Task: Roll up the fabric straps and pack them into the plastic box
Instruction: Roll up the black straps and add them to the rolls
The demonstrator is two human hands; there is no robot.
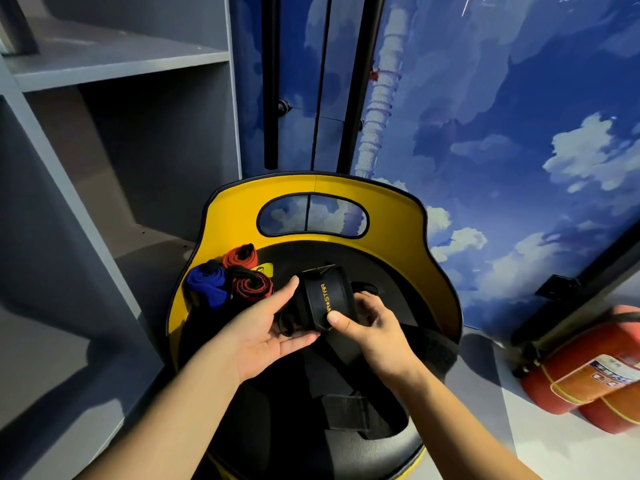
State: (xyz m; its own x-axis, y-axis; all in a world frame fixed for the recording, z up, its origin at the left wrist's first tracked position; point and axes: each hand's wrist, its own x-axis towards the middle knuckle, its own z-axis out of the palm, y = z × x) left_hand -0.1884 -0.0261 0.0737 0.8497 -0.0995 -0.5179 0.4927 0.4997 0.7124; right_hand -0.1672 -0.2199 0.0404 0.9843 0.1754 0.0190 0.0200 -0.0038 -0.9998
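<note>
A black fabric strap (323, 299) with yellow lettering is partly rolled and held over a round black seat. My left hand (266, 327) cups the roll from the left, thumb on top. On the roll's right side my right hand (370, 327) pinches it, thumb pressed on the front. The strap's loose tail (353, 386) trails down across the seat toward me. Three rolled straps lie at the seat's back left: a blue one (207, 284), a red one (240, 258) and a red-and-black one (251, 285). No plastic box is in view.
The chair has a yellow backrest (391, 209) with a handle cut-out. Grey shelving (114, 64) stands to the left. A wall with painted blue sky and clouds (519, 133) lies behind. Red fire extinguishers (588, 372) lie on the floor at the right.
</note>
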